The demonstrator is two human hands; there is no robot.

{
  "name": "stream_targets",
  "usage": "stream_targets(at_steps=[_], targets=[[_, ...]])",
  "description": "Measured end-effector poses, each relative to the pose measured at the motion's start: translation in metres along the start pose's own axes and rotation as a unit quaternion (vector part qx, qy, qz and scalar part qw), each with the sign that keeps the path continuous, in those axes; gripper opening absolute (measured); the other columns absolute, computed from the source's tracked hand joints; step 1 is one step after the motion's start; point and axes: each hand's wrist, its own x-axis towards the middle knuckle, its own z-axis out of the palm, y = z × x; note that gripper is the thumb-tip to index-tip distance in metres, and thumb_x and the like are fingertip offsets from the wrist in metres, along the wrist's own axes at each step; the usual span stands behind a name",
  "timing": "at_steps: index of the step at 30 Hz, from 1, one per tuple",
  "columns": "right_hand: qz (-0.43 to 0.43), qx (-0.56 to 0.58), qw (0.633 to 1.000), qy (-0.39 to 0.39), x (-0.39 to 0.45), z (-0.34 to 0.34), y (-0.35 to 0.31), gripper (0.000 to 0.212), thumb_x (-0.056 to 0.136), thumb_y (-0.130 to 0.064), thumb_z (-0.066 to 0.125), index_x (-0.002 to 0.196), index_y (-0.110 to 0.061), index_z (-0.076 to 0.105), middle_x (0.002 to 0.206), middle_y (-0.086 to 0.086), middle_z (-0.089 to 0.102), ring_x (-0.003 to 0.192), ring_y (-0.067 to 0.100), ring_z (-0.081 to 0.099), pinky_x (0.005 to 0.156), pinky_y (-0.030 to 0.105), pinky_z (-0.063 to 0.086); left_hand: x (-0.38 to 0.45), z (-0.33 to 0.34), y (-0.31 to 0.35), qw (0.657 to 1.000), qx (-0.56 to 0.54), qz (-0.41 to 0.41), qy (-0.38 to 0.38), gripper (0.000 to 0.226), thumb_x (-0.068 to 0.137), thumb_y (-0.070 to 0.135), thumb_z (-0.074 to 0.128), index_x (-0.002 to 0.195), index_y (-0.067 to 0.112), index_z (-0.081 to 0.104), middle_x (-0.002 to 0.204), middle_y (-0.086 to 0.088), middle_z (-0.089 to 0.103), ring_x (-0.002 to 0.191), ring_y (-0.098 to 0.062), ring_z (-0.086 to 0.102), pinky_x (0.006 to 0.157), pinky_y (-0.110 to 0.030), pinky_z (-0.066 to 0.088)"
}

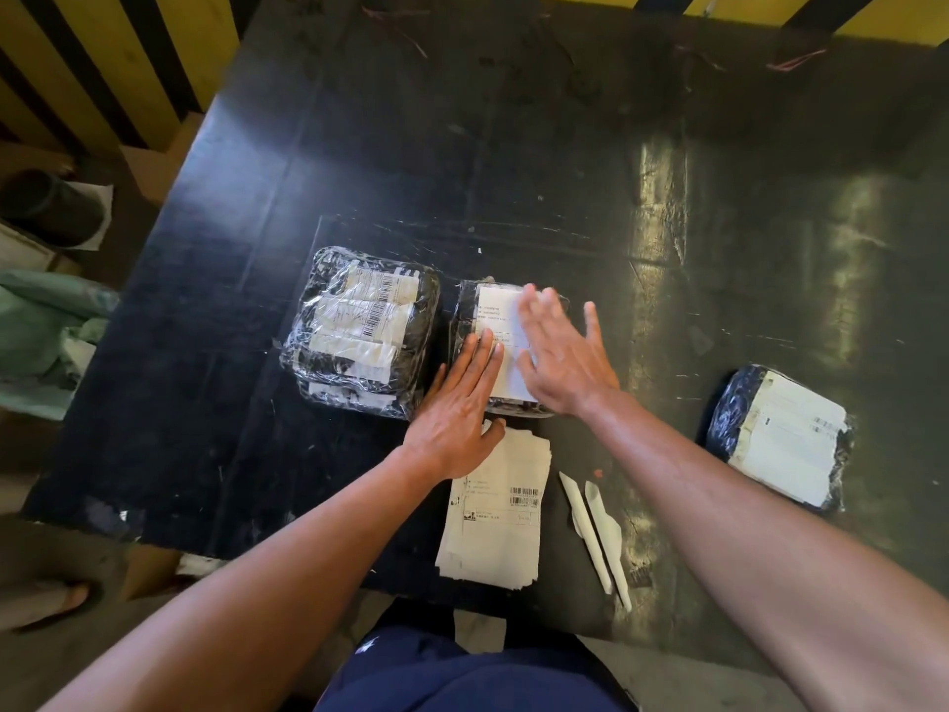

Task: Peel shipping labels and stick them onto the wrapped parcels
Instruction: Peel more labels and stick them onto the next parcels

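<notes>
A black wrapped parcel lies at the middle of the dark table, with a white shipping label on its top. My left hand lies flat with straight fingers on the label's near left part. My right hand presses flat on the label's right side, its fingers spread and blurred. A stack of loose labels sits just in front of the parcel, partly under my left wrist. Left of it stands a clear-wrapped parcel with several barcode labels. A third parcel with a white label lies at the right.
Two white peeled backing strips lie right of the label stack near the table's front edge. Off the table's left side are cardboard boxes, a black roll and green bags. Yellow-and-black striped barriers stand behind.
</notes>
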Motion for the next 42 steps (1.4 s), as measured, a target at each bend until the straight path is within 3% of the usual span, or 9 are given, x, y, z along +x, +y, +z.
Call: stream_targets(at_steps=[2, 12, 16, 20, 25, 30, 35, 39, 42], targets=[[-0.039, -0.013, 0.999, -0.004, -0.011, 0.008, -0.008, 0.071, 0.104, -0.046, 0.013, 0.168, -0.022, -0.005, 0.176, -0.004, -0.011, 0.163, 0.016, -0.01, 0.128, 0.062, -0.007, 0.0, 0.0, 0.0, 1.0, -0.005, -0.001, 0.0, 0.098, 0.102, 0.044, 0.051, 0.165, 0.02, -0.02, 0.171, 0.003, -0.033, 0.157, -0.012, -0.032, 0.133, -0.051, 0.005], [0.016, -0.024, 0.999, 0.03, -0.034, 0.011, 0.013, 0.073, 0.104, -0.053, 0.012, 0.167, -0.017, 0.015, 0.176, -0.001, 0.001, 0.163, 0.02, -0.002, 0.126, 0.061, -0.009, 0.0, -0.005, 0.001, 1.0, 0.001, -0.002, -0.015, 0.106, 0.1, 0.043, 0.059, 0.165, 0.02, -0.022, 0.169, 0.005, -0.037, 0.155, -0.011, -0.035, 0.133, -0.051, 0.001], [-0.058, -0.004, 0.998, 0.022, -0.052, 0.03, -0.018, 0.072, 0.107, -0.051, 0.019, 0.168, -0.018, 0.002, 0.176, -0.002, -0.011, 0.162, 0.016, -0.013, 0.129, 0.059, -0.007, 0.0, -0.002, -0.001, 1.0, -0.011, 0.003, -0.002, 0.104, 0.099, 0.045, 0.058, 0.166, 0.02, -0.018, 0.171, 0.005, -0.034, 0.157, -0.011, -0.031, 0.132, -0.053, 0.005], [-0.031, -0.025, 0.999, 0.028, -0.07, 0.045, -0.004, 0.071, 0.108, -0.053, 0.016, 0.168, -0.021, -0.003, 0.176, -0.004, -0.011, 0.162, 0.015, -0.013, 0.129, 0.062, -0.004, -0.001, -0.003, 0.0, 1.0, 0.002, 0.0, -0.01, 0.106, 0.098, 0.046, 0.059, 0.166, 0.02, -0.018, 0.171, 0.005, -0.035, 0.156, -0.01, -0.033, 0.133, -0.053, 0.003], [0.01, -0.037, 0.999, 0.031, -0.079, 0.04, 0.011, 0.073, 0.106, -0.055, 0.015, 0.168, -0.019, 0.004, 0.176, -0.002, -0.007, 0.163, 0.018, -0.007, 0.129, 0.062, -0.002, -0.001, -0.007, 0.002, 1.0, 0.008, -0.003, -0.022, 0.111, 0.097, 0.045, 0.063, 0.164, 0.02, -0.023, 0.169, 0.006, -0.037, 0.155, -0.011, -0.035, 0.133, -0.052, 0.001], [-0.052, -0.019, 0.998, 0.02, -0.085, 0.052, -0.033, 0.074, 0.108, -0.054, 0.014, 0.167, -0.017, -0.01, 0.174, 0.002, -0.019, 0.161, 0.018, -0.019, 0.129, 0.06, -0.005, -0.001, -0.007, 0.002, 1.0, 0.009, -0.002, -0.029, 0.112, 0.097, 0.043, 0.065, 0.165, 0.02, -0.021, 0.169, 0.005, -0.038, 0.155, -0.013, -0.035, 0.132, -0.052, 0.001], [-0.037, -0.037, 0.998, 0.029, -0.11, 0.068, -0.01, 0.076, 0.107, -0.053, 0.021, 0.167, -0.016, -0.008, 0.175, 0.003, -0.017, 0.162, 0.019, -0.015, 0.128, 0.064, 0.0, -0.002, -0.008, 0.001, 0.999, 0.02, 0.004, -0.037, 0.113, 0.096, 0.041, 0.065, 0.164, 0.022, -0.024, 0.169, 0.006, -0.038, 0.156, -0.013, -0.034, 0.132, -0.052, -0.001], [-0.026, -0.004, 0.999, 0.031, -0.109, 0.065, -0.006, 0.077, 0.106, -0.051, 0.024, 0.167, -0.016, -0.009, 0.175, 0.003, -0.019, 0.162, 0.018, -0.016, 0.129, 0.061, -0.002, -0.005, -0.001, 0.009, 0.996, 0.093, 0.0, -0.015, 0.112, 0.095, 0.041, 0.058, 0.162, 0.015, -0.028, 0.167, -0.005, -0.041, 0.154, -0.023, -0.038, 0.13, -0.057, -0.009], [0.002, 0.031, 0.999, 0.036, -0.103, 0.065, -0.011, 0.08, 0.105, -0.047, 0.028, 0.165, -0.017, -0.017, 0.173, 0.0, -0.026, 0.16, 0.016, -0.021, 0.13, 0.058, -0.005, -0.017, 0.012, 0.02, 0.984, 0.17, 0.046, -0.005, 0.106, 0.095, 0.036, 0.05, 0.162, 0.011, -0.027, 0.166, -0.011, -0.042, 0.155, -0.027, -0.038, 0.129, -0.057, -0.009]])
